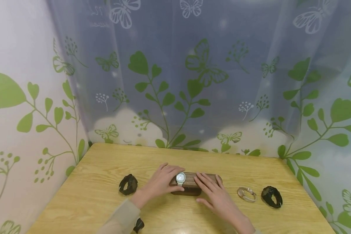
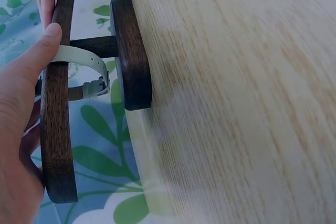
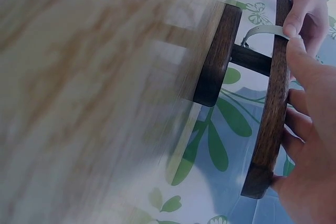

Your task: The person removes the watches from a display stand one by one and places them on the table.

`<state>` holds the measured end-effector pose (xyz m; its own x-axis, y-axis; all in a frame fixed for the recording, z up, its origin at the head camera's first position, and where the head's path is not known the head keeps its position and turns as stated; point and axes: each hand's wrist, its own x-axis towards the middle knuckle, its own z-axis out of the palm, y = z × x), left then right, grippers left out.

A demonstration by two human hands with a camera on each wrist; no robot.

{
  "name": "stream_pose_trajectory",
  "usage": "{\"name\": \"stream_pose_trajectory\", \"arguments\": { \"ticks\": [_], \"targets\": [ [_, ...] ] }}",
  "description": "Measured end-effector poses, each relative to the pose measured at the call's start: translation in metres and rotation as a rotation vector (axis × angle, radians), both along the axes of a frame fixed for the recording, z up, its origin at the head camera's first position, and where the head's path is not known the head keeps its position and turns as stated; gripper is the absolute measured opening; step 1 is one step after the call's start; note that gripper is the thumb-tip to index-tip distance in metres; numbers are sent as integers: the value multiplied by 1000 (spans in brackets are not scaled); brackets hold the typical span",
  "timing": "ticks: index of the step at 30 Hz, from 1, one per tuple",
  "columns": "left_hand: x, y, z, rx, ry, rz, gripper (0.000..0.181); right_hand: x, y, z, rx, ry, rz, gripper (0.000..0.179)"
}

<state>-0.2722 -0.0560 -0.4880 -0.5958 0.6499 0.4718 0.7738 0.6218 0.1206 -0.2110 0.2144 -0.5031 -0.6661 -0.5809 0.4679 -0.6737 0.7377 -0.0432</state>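
Observation:
A white watch (image 1: pixel 180 177) with a pale strap sits looped around the top bar of a dark wooden watch stand (image 1: pixel 190 191), left of its middle. My left hand (image 1: pixel 161 180) pinches the watch, thumb at the strap's lower part and fingers at its upper side. In the left wrist view, the strap (image 2: pixel 84 56) hangs below the bar, beside the stand's post (image 2: pixel 100 47). My right hand (image 1: pixel 214 193) rests with extended fingers on the bar's right half, its thumb apart on the near side. The stand's base (image 3: pixel 218 59) sits on the table.
On the wooden table (image 1: pixel 105 156), a black watch (image 1: pixel 128 184) lies left of the stand. To the right lie a rose-gold watch (image 1: pixel 246 194) and another black watch (image 1: pixel 272 197). A small dark object (image 1: pixel 138 225) shows beside the left sleeve. Patterned curtains (image 1: pixel 175 97) surround the table.

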Motion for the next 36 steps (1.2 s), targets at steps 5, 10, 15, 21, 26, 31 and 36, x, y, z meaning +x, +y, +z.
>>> {"name": "stream_pose_trajectory", "arguments": {
  "ticks": [5,10,15,21,26,31,36],
  "targets": [
    [0,0,0,-4,8,-7,70,0,0,0,-1,0,2,75],
    [-1,-1,-1,4,12,-12,68,-1,0,0,8,9,2,75],
    [-1,-2,-2,-3,19,1,64,-1,0,0,13,14,3,75],
    [0,-2,-3,10,16,7,60,1,1,1,19,0,-6,75],
    [1,-5,-5,11,18,26,60,1,0,1,17,0,-5,76],
    [2,-12,-6,33,11,29,60,1,0,0,13,7,-11,77],
    [5,-22,-5,46,-9,19,60,0,-1,0,12,16,-7,77]
  ]
}}
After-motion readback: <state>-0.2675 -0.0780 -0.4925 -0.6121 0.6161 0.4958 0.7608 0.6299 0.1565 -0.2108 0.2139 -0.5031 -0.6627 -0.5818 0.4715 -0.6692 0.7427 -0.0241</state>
